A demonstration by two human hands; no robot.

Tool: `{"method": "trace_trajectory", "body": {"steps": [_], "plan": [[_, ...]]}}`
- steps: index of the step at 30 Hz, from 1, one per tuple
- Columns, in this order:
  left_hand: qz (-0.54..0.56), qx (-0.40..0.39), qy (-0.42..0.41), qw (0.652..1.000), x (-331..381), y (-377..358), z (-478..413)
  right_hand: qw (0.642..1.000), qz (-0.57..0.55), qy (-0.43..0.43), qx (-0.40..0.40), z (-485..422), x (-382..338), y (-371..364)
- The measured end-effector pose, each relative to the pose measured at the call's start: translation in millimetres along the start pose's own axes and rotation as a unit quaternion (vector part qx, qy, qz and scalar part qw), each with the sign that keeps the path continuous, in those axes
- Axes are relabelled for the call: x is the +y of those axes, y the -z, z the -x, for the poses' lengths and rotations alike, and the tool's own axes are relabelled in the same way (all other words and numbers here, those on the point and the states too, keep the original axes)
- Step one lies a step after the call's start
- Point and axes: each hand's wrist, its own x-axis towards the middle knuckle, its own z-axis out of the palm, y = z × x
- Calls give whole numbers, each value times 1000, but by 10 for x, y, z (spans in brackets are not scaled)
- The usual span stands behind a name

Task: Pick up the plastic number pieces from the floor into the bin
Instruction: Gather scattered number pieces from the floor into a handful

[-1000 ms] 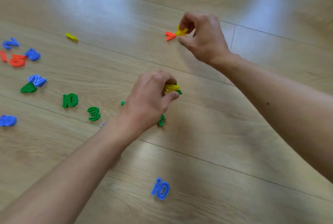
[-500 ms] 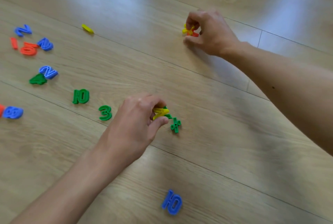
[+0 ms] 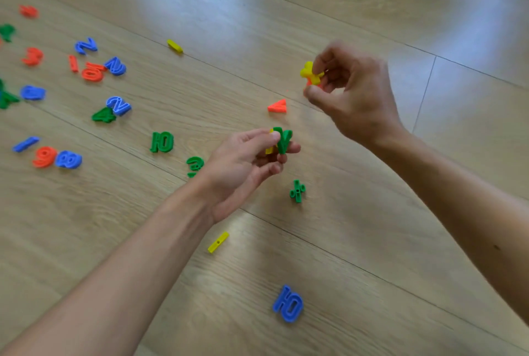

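Our left hand (image 3: pixel 243 166) pinched green piece (image 3: pixel 282 140) plus yellow piece (image 3: pixel 269 146), raised off floor (image 3: pixel 372 212). Our right hand (image 3: pixel 352 92) pinched yellow cross (image 3: pixel 310 72) with something orange behind it, shape unclear. Landmark: green 10 (image 3: pixel 161 142). Green 3 (image 3: pixel 194 166) just right of it, partly behind our left wrist. Orange triangle (image 3: pixel 277 106) farther right, on floor. Green division sign (image 3: pixel 297 190) right and nearer us. Yellow bar (image 3: pixel 218 242) nearer still. Blue 10 (image 3: pixel 288 303) nearest us. Scattered blue, orange, green numbers left of it. Bin not in view.
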Motion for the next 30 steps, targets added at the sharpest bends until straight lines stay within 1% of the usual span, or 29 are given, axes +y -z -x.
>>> {"method": "trace_trajectory", "body": {"steps": [2,4,8,10,12,14,15,16,17,18,19,21,22,23,25,26,27,30], "plan": [[53,9,42,998,8,-40,-1,999,-29,-8,-15,161,-136,9],[83,3,64,995,27,-71,42,997,-45,14,-57,294,-287,19],[104,-18,73,992,26,-113,110,983,18,87,-161,534,-487,-77],[109,10,76,991,1,-126,125,975,25,110,-192,589,-536,-117],[112,59,65,990,-16,-111,141,980,-7,91,-176,613,-556,-103],[88,106,37,990,3,-53,146,991,-12,38,-127,646,-524,-56],[56,126,14,990,16,-5,137,992,15,11,-126,676,-477,-44],[2,146,-16,989,31,66,113,987,63,-14,-148,718,-425,-51],[-81,165,-54,981,49,131,78,975,124,-35,-184,774,-377,-73],[-192,181,-94,960,69,194,42,957,185,-50,-218,839,-347,-104],[-319,193,-137,918,93,257,-2,940,233,-59,-240,901,-330,-134],[-541,196,-208,791,152,366,-107,927,278,-52,-245,992,-325,-192],[-616,188,-214,734,186,387,-156,928,282,-44,-239,1017,-332,-213],[-674,174,-198,690,215,390,-202,929,283,-36,-235,1033,-335,-233],[-760,133,-159,616,241,378,-290,931,285,-24,-227,1046,-333,-270],[-787,110,-159,586,237,373,-327,932,284,-20,-225,1044,-330,-286],[-804,92,-168,563,225,358,-354,935,276,-17,-222,1035,-327,-298],[-832,70,-199,514,209,314,-401,957,221,1,-189,940,-375,-362]]}}
